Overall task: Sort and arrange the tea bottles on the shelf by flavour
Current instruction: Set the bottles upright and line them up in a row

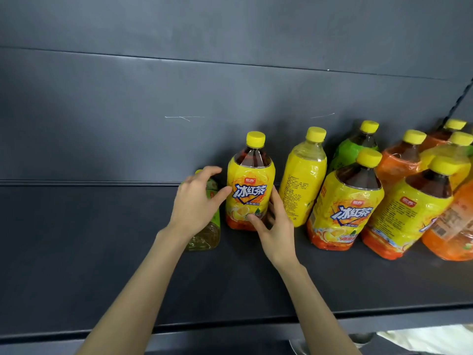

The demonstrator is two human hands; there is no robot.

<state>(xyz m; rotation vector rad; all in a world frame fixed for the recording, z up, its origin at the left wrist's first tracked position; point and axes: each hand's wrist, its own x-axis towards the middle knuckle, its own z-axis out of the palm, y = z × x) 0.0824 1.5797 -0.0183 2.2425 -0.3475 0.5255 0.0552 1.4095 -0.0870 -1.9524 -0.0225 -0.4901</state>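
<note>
Yellow-label bottle upright, left hand touching, right hand cupping base

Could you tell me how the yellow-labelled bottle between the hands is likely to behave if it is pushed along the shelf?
The yellow-labelled bottle looks nearly full of dark tea, so probably heavy for its size. Standing tall, it may tip if pushed near the cap. Its glossy surface could be slippery.

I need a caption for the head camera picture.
Right hand holds a yellow tea bottle on the dark shelf; left hand touches it, in front of a green bottle.
</note>
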